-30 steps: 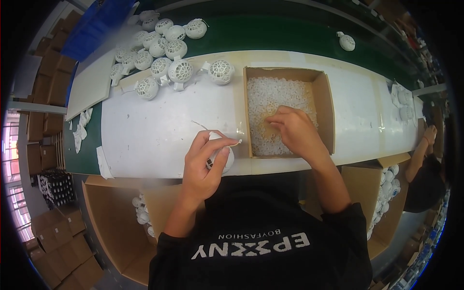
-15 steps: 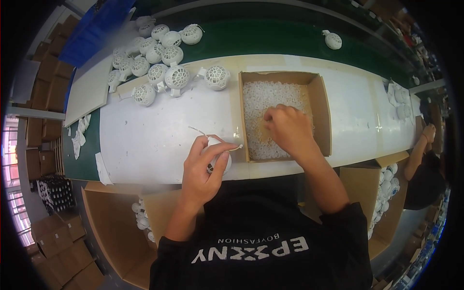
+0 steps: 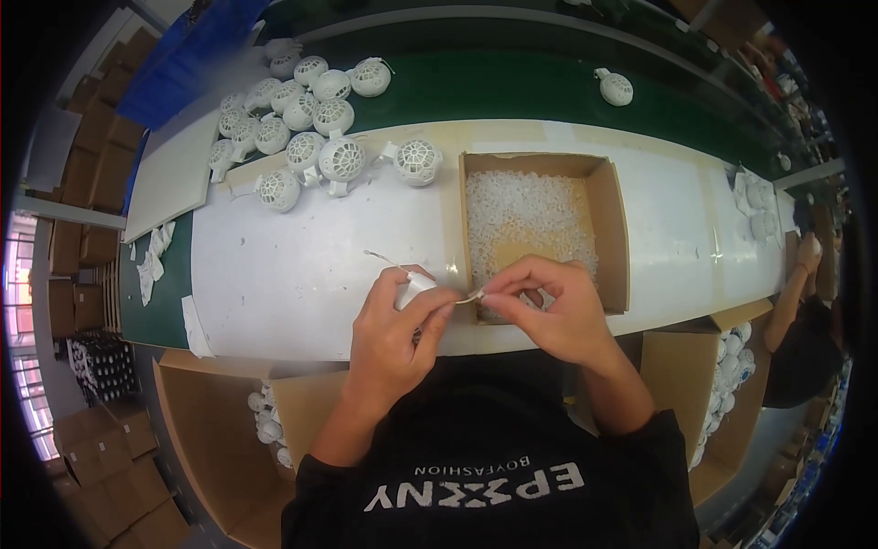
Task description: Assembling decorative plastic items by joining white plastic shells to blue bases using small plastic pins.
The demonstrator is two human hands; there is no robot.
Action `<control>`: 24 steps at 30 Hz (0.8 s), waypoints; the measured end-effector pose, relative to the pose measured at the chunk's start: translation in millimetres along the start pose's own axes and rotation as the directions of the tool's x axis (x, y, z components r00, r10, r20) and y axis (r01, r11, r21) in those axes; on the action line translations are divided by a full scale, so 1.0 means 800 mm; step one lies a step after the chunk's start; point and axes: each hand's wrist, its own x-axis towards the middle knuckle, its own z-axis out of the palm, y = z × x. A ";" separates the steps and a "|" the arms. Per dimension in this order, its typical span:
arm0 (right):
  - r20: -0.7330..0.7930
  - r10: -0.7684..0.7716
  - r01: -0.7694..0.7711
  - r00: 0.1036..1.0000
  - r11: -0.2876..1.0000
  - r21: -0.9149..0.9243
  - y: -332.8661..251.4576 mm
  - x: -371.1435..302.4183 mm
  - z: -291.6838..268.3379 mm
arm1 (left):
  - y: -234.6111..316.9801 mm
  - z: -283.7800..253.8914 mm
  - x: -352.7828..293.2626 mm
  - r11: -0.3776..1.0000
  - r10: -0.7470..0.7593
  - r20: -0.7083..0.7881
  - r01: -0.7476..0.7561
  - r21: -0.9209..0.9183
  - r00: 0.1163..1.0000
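My left hand (image 3: 393, 343) is closed around a white lattice ball (image 3: 418, 287), mostly hidden by the fingers. One thin wire (image 3: 385, 259) sticks up from its neck. Another short cord (image 3: 470, 298) runs out past my left fingertips to the right. At that cord's end, the thumb and forefinger of my right hand (image 3: 558, 311) are pinched together; whatever lies between them is too small to make out. Just beyond my right hand stands an open cardboard box (image 3: 610, 233) holding many small clear plastic pieces (image 3: 517, 201).
Several white lattice balls (image 3: 342, 159) cluster at the far left of the white table (image 3: 293, 274). A single ball (image 3: 616, 89) lies on the green surface behind. Cartons with white balls stand below the front edge, left (image 3: 215, 439) and right (image 3: 677, 375). Another person's arm (image 3: 791, 293) shows far right.
My right hand has come out of the box of clear pieces, toward me and left, to the cord's end. My left hand still holds the ball.
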 end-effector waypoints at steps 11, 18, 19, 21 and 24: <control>0.067 -0.258 0.267 0.964 0.940 -0.212 0.007 -0.006 -0.009 | 0.001 0.006 0.004 0.997 0.022 0.006 -0.022 0.080 1.000; 0.014 -0.307 0.294 0.951 0.894 -0.337 0.018 -0.006 0.004 | 0.005 0.017 0.006 0.996 0.088 -0.018 -0.088 -0.013 0.996; 0.011 -0.307 0.292 0.952 0.895 -0.336 0.020 -0.006 0.007 | 0.003 0.021 0.007 0.990 0.125 -0.052 -0.129 -0.065 0.991; -0.059 -0.351 0.331 0.935 0.919 -0.216 0.022 -0.006 0.017 | 0.004 0.023 0.007 0.979 0.161 -0.084 -0.170 -0.115 0.983; -0.087 -0.323 0.314 0.942 0.944 -0.102 0.020 -0.011 0.020 | 0.010 0.017 0.001 0.938 -0.055 0.007 0.054 -0.342 0.998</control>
